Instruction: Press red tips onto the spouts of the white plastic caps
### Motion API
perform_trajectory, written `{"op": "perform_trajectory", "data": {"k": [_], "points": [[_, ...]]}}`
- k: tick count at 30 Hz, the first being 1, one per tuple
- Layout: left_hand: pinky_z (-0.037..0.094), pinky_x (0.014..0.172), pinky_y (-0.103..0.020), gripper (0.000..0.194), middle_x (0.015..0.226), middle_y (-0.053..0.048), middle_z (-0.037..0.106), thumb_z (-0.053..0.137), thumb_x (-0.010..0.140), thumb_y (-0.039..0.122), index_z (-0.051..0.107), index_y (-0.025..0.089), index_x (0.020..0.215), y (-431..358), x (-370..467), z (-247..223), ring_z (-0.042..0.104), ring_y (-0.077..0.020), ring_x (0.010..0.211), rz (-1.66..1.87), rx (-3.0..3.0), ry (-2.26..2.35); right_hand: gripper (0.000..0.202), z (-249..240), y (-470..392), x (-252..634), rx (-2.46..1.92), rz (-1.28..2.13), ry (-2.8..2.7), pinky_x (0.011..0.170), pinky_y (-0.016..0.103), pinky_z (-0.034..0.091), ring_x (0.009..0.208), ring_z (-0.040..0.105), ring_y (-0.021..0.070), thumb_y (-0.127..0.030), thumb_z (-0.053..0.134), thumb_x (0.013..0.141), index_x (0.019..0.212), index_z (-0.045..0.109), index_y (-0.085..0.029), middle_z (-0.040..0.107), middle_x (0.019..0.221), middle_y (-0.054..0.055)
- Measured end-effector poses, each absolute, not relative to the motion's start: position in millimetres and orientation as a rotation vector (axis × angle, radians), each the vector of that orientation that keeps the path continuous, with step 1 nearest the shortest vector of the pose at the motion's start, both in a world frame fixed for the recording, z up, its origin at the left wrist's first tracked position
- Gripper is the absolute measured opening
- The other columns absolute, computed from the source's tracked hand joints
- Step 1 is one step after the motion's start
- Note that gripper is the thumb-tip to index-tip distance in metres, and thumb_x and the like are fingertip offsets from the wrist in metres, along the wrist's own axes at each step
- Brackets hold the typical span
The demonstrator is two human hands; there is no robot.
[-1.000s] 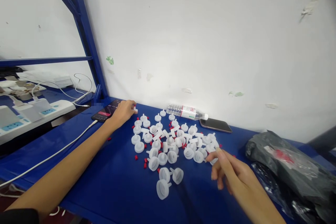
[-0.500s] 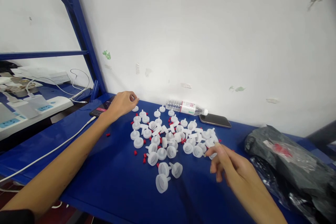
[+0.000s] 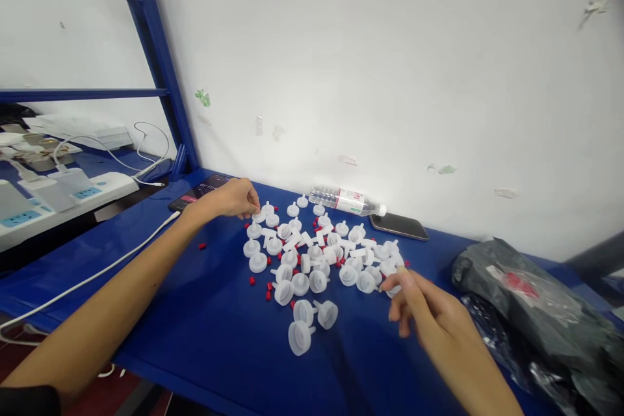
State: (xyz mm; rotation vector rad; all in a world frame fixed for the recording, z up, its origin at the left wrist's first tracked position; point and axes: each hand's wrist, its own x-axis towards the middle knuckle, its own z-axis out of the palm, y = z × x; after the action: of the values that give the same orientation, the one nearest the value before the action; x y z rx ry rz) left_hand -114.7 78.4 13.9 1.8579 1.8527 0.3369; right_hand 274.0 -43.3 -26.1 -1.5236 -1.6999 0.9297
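Several white translucent plastic caps with thin spouts (image 3: 300, 284) lie in a loose cluster on the blue table (image 3: 209, 338). Small red pieces (image 3: 268, 295) are scattered among and beside them. My left hand (image 3: 240, 198) is at the cluster's back left corner, its fingers pinched on a white cap (image 3: 258, 216). At the right edge of the cluster is my right hand (image 3: 423, 302), palm turned inward, thumb and index finger stretched toward a white cap (image 3: 394, 290); its other fingers are curled loosely and hold nothing visible.
A clear bottle (image 3: 347, 200) lies along the wall, beside a dark phone (image 3: 400, 226). Another phone (image 3: 188, 198) sits behind my left forearm, with a white cable (image 3: 97, 279). Grey plastic bags (image 3: 531, 312) lie at the right, a power strip (image 3: 100, 192) at the left.
My left hand has moved slightly forward and down toward me, closing its fingers at a white cap. My right hand has barely moved. The view has shifted slightly.
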Motion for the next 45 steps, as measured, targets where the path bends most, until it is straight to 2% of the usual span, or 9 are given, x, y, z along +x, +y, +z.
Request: {"op": "perform_trajectory", "data": {"k": [6, 12, 19, 31, 37, 42, 45], "points": [[0.058, 0.059, -0.023, 0.017, 0.074, -0.006, 0.077, 0.07, 0.073, 0.028, 0.076, 0.015, 0.081, 76, -118, 21, 0.075, -0.0221, 0.074, 0.351, 1.842, 1.83, 0.059, -26, -44, 270, -1.558, 0.869, -1.738, 0.055, 0.025, 0.045, 0.059, 0.059, 0.0151, -0.075, 0.038, 0.097, 0.103, 0.066, -0.023, 0.061, 0.07, -0.001], [0.055, 0.055, -0.023, 0.013, 0.073, -0.004, 0.077, 0.071, 0.069, 0.025, 0.077, 0.016, 0.077, 73, -115, 22, 0.073, -0.0207, 0.066, 0.321, 1.886, 1.858, 0.058, -22, -44, 269, -1.571, 0.816, -1.774, 0.054, 0.024, 0.045, 0.057, 0.059, 0.0144, -0.072, 0.039, 0.097, 0.099, 0.068, -0.023, 0.063, 0.069, -0.001], [0.051, 0.052, -0.022, 0.005, 0.059, -0.003, 0.072, 0.072, 0.067, 0.021, 0.075, 0.016, 0.068, 74, -109, 17, 0.071, -0.0197, 0.061, 0.307, 1.961, 1.844, 0.054, -22, -44, 269, -1.575, 0.803, -1.781, 0.051, 0.023, 0.043, 0.057, 0.058, 0.0147, -0.07, 0.043, 0.097, 0.098, 0.069, -0.023, 0.064, 0.069, -0.001], [0.047, 0.056, -0.023, 0.01, 0.069, -0.003, 0.075, 0.066, 0.07, 0.021, 0.076, 0.019, 0.071, 72, -108, 15, 0.07, -0.0188, 0.065, 0.244, 2.093, 1.854, 0.055, -25, -44, 268, -1.603, 0.771, -1.814, 0.05, 0.023, 0.045, 0.057, 0.059, 0.0154, -0.072, 0.042, 0.096, 0.099, 0.069, -0.023, 0.063, 0.069, 0.0], [0.042, 0.049, -0.024, 0.005, 0.062, -0.003, 0.07, 0.065, 0.068, 0.019, 0.07, 0.018, 0.066, 69, -103, 12, 0.064, -0.0175, 0.055, 0.212, 2.1, 1.871, 0.055, -25, -45, 268, -1.611, 0.761, -1.819, 0.052, 0.023, 0.046, 0.058, 0.06, 0.0152, -0.072, 0.043, 0.097, 0.101, 0.069, -0.024, 0.064, 0.07, 0.0], [0.044, 0.049, -0.024, 0.017, 0.072, -0.004, 0.075, 0.065, 0.074, 0.028, 0.076, 0.018, 0.081, 69, -105, 15, 0.064, -0.0168, 0.054, 0.202, 2.053, 1.864, 0.055, -24, -45, 268, -1.611, 0.728, -1.829, 0.051, 0.023, 0.046, 0.057, 0.06, 0.0156, -0.071, 0.043, 0.097, 0.098, 0.07, -0.024, 0.064, 0.069, 0.0], [0.045, 0.053, -0.024, 0.026, 0.079, -0.005, 0.077, 0.064, 0.078, 0.033, 0.079, 0.018, 0.093, 68, -104, 20, 0.066, -0.0173, 0.06, 0.234, 2.076, 1.887, 0.054, -24, -45, 267, -1.605, 0.705, -1.833, 0.051, 0.023, 0.047, 0.056, 0.06, 0.0156, -0.07, 0.044, 0.096, 0.096, 0.071, -0.024, 0.064, 0.067, 0.0]]}}
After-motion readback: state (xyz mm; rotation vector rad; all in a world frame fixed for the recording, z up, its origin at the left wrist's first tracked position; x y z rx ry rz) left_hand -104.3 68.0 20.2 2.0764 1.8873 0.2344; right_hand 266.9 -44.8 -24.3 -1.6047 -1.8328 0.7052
